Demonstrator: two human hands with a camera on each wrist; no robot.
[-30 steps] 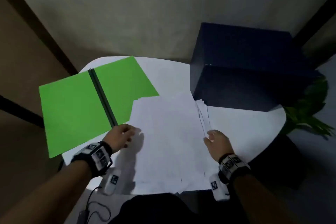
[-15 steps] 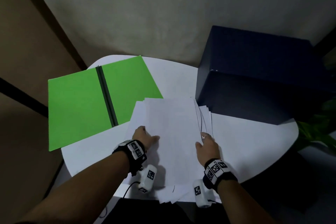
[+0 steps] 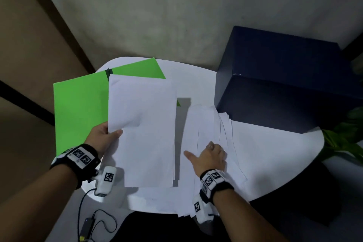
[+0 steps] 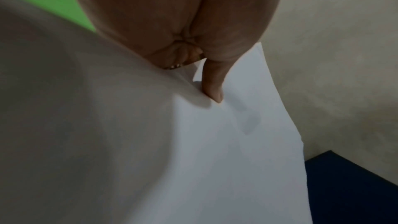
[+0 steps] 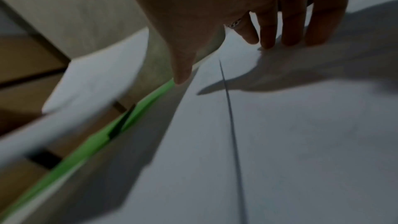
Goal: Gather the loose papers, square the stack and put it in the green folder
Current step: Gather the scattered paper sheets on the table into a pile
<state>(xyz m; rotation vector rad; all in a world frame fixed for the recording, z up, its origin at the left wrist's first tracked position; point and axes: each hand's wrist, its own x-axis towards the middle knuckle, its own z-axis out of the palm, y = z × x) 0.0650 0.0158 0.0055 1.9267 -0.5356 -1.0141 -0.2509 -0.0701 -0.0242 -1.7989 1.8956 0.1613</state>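
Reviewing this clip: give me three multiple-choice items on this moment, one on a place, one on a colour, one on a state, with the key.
1. Where do the papers under the right hand lie?
A. on the open folder
B. on the white table, in front of the dark blue box
C. on the floor

2. What colour is the open folder?
A. green
B. red
C. yellow

3. What is the left hand doing?
A. resting flat on the table
B. gripping the folder's spine
C. holding a lifted bunch of papers by its edge

Key:
1 B: the fanned papers lie on the table beside the box.
2 A: both leaves are bright green.
3 C: the thumb lies on the lifted sheets, which cast a shadow on the table.
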